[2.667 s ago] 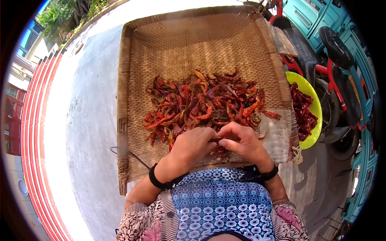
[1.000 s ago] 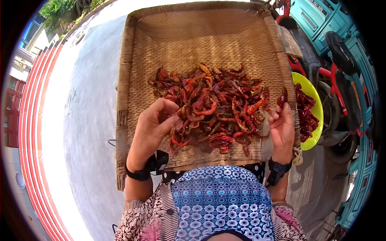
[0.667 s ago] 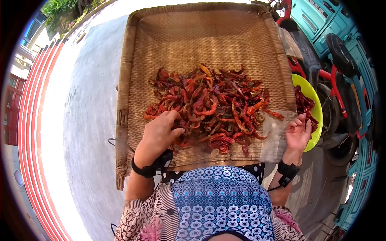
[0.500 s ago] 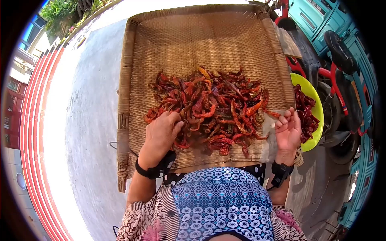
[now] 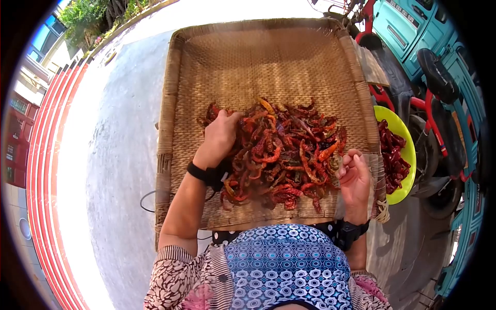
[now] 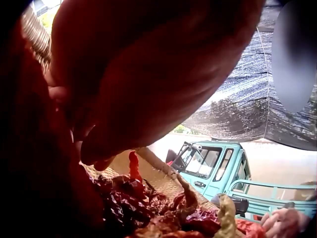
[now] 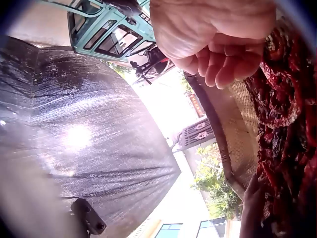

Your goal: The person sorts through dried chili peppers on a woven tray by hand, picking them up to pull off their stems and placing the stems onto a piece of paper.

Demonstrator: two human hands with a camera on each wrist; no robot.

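A heap of dried red chilies (image 5: 279, 160) lies on the near half of a woven tray (image 5: 268, 57). My left hand (image 5: 219, 135) reaches over the heap's far left edge, back upward, fingers bent down among the chilies. In the left wrist view, the fingers (image 6: 99, 153) hang close over the chilies in dark shadow; I cannot tell whether they grip one. My right hand (image 5: 355, 181) hovers at the right side of the heap, palm up, fingers loosely curled around nothing. The right wrist view shows its bent fingers (image 7: 225, 67) near the tray's edge.
A yellow-green bowl (image 5: 409, 170) of glossy dark red chilies (image 5: 391, 155) stands against the tray's right side. A pale patch (image 5: 374, 170) covers the tray's right rim. Beyond are a teal vehicle (image 5: 408, 31) and red-framed bike parts (image 5: 431, 113). Striped steps (image 5: 51, 155) lie left.
The right hand carried a dark red chili to the bowl, let it go and came back left over the tray. The left hand moved from the heap's near left to its far left edge.
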